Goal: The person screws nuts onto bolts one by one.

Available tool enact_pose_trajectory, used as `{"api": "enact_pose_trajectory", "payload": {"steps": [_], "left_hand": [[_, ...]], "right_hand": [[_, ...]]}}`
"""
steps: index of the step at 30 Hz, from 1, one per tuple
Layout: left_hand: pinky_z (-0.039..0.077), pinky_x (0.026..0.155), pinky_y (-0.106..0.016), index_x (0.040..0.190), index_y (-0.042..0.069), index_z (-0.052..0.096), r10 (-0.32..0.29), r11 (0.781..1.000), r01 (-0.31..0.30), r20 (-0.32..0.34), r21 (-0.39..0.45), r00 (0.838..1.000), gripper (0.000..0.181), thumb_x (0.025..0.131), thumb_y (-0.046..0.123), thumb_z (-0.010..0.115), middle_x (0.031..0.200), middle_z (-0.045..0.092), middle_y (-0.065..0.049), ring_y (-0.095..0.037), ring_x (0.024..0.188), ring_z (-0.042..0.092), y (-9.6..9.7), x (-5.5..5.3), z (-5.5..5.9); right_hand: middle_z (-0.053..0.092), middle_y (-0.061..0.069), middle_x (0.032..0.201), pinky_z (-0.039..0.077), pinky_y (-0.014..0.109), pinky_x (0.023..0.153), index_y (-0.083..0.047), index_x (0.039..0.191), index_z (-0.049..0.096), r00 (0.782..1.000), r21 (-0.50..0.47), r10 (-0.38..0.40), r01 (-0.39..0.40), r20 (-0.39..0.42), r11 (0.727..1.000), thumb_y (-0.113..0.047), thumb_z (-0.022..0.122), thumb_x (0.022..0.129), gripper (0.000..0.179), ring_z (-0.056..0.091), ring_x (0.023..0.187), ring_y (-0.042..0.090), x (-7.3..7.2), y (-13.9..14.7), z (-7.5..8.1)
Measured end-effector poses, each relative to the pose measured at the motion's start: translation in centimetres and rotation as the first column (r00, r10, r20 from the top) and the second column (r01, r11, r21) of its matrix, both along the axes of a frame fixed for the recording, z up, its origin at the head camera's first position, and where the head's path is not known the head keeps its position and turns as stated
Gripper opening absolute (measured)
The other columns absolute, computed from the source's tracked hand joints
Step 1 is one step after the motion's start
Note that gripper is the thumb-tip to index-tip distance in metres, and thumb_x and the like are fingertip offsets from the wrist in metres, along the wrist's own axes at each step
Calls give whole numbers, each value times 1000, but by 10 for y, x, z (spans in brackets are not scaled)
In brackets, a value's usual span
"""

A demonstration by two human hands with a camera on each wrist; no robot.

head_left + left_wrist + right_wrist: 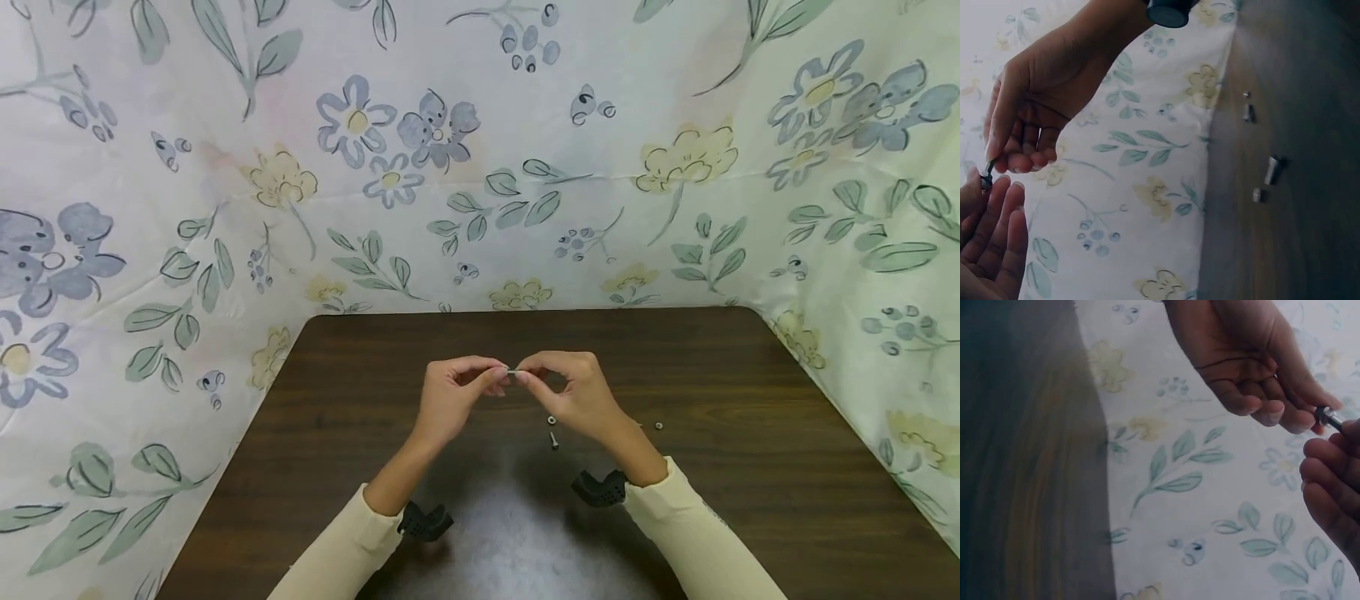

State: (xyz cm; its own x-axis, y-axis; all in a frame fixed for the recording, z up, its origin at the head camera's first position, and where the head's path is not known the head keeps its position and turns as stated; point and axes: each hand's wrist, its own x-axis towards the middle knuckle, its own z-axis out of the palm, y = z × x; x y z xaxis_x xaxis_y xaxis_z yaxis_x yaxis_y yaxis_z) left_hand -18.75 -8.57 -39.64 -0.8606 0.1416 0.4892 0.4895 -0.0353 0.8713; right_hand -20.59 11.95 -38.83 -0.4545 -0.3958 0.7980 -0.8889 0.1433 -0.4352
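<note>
A small metal bolt (1334, 420) spans the gap between my two hands, raised over the table. My left hand (457, 392) pinches its thicker, dark end between thumb and fingertips; I cannot tell whether that end is the head or a nut. My right hand (573, 390) pinches the thin shank end from the other side, thumb against forefinger. In the left wrist view, the bolt (989, 170) shows between the fingertips of both hands, partly covered by them. On the table below lie a loose bolt (554, 442) and a nut (551, 420).
A second nut (659, 426) lies on the dark wooden table (360, 433), right of my right wrist. The left wrist view shows another small metal piece (1249, 113) near it. Floral cloth (480, 208) hangs behind and along both sides of the table.
</note>
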Motion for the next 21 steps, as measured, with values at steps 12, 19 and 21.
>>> {"api": "enact_pose_trajectory", "payload": {"steps": [12,19,21], "left_hand": [[62,67,-44,94,0,79,-60,988,83,163,-134,985,12,95,11,72,81,75,-16,-35,68,72,-16,-10,-22],[59,71,-57,96,4,79,-99,952,162,236,-262,967,14,93,17,75,85,73,-26,-48,73,69,-28,-12,-54],[59,70,-56,96,1,79,-115,941,188,259,-281,959,16,93,16,75,85,72,-27,-47,72,69,-29,-11,-62]], "right_hand": [[74,-1,84,55,22,61,-9,93,76,994,165,4,-22,111,986,-1,76,90,8,66,70,5,-6,1,-24],[74,-2,84,54,20,61,-7,93,78,988,432,-84,18,133,902,-9,76,92,3,63,69,2,-4,-1,-41],[74,-2,85,53,19,60,-7,93,78,987,485,-104,31,125,874,-10,77,92,3,63,68,2,-4,-2,-46]]}}
